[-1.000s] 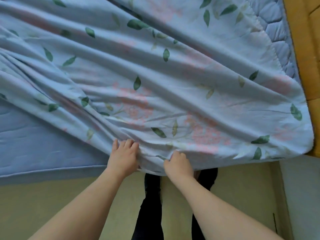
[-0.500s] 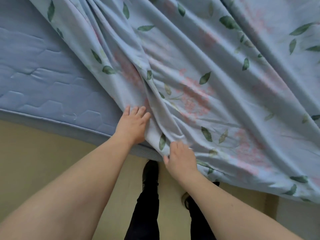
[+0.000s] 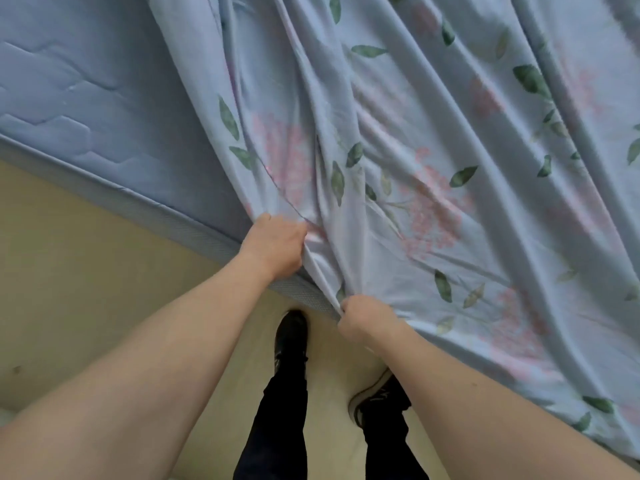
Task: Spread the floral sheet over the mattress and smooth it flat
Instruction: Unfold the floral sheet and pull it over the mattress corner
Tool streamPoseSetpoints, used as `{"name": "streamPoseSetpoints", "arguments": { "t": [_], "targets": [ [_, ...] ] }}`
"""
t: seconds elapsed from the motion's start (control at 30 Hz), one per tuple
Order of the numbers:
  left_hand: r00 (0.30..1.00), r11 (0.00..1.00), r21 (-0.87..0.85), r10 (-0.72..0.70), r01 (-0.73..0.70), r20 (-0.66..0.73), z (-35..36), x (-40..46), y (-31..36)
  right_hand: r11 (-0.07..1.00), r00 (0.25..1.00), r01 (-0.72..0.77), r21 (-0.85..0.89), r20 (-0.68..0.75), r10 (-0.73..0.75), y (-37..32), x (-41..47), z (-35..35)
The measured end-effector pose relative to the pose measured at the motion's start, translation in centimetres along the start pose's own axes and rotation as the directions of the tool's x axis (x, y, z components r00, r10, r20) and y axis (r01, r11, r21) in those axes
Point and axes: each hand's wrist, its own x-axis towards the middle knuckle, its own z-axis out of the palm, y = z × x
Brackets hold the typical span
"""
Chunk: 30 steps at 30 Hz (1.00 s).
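Your left hand (image 3: pixel 273 245) is curled into a fist around a bunched fold of the pale blue cotton sheet printed with pink blossoms and green leaves (image 3: pixel 433 161), right at the mattress edge. Your right hand (image 3: pixel 363 318) is closed tight on the sheet's hem just beside it, lower down, where the cloth hangs over the side (the fingertips are hidden under the fabric). The sheet is thin and soft, pulled into long ridges that fan upward from your two grips. It covers the right part of the quilted blue mattress with stitched hexagon padding (image 3: pixel 86 98), leaving the left part bare. A grey woven band (image 3: pixel 166 216) runs along the mattress edge. Below lie the yellowish smooth floor (image 3: pixel 69 265) and your black trousers (image 3: pixel 277 427) and dark shoes (image 3: pixel 291 334).
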Motion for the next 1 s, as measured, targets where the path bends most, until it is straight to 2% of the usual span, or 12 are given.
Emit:
{"name": "streamPoseSetpoints", "arguments": {
  "t": [0.13, 0.2, 0.33, 0.4, 0.47, 0.53, 0.63, 0.73, 0.77, 0.87, 0.93, 1.0],
  "targets": [
    [0.992, 0.992, -0.055, -0.115, 0.117, 0.047, 2.7, -6.1, -0.5, 0.980, 0.945, 0.097, -0.176, 0.327, -0.035, -2.9, -1.3, 1.3],
    [0.984, 0.984, -0.095, -0.143, 0.153, 0.105, 4.0, -9.4, -0.5, 0.973, 0.923, 0.127, -0.195, 0.382, -0.044, -4.0, -2.3, 2.4],
    [0.926, 0.972, -0.138, -0.134, 0.193, 0.352, 6.6, -12.7, -1.0, 0.982, 0.924, 0.094, -0.164, 0.382, -0.024, -4.2, -3.0, 4.1],
    [0.898, 0.952, -0.214, -0.112, 0.221, 0.426, 7.1, -12.8, -1.8, 0.994, 0.939, 0.054, -0.092, 0.344, -0.020, -4.6, -2.7, 4.0],
    [0.915, 0.943, -0.224, -0.148, 0.245, 0.376, 6.6, -12.3, -2.8, 0.998, 0.949, 0.044, -0.046, 0.314, -0.027, -5.3, -2.6, 2.8],
    [0.929, 0.926, -0.222, -0.240, 0.307, 0.282, 5.2, -11.5, -3.8, 0.998, 0.967, 0.064, -0.014, 0.247, -0.058, -6.0, -2.7, 0.8],
    [0.892, 0.819, -0.362, -0.370, 0.445, 0.260, 2.1, -10.6, -5.1, 0.991, 0.991, 0.097, 0.088, 0.079, -0.104, -7.0, -3.1, -2.1],
    [0.862, 0.731, -0.459, -0.451, 0.505, 0.230, -1.1, -10.0, -7.1, 0.975, 0.992, 0.125, 0.181, 0.005, -0.129, -8.0, -3.6, -4.1],
    [0.835, 0.680, -0.495, -0.506, 0.541, 0.217, -2.2, -9.8, -8.1, 0.972, 0.989, 0.142, 0.187, 0.014, -0.147, -8.4, -3.7, -4.8],
    [0.710, 0.442, -0.638, -0.661, 0.631, 0.243, -4.7, -9.2, -11.6, 0.967, 0.981, 0.181, 0.179, 0.038, -0.190, -9.5, -4.0, -7.3],
    [0.656, 0.308, -0.720, -0.708, 0.622, 0.263, -5.6, -8.6, -14.3, 0.962, 0.980, 0.197, 0.191, -0.022, -0.196, -10.8, -3.5, -8.5],
    [0.634, 0.223, -0.781, -0.726, 0.583, 0.266, -6.1, -7.8, -16.2, 0.956, 0.977, 0.208, 0.208, -0.087, -0.194, -12.4, -2.8, -8.9]
  ]
}}
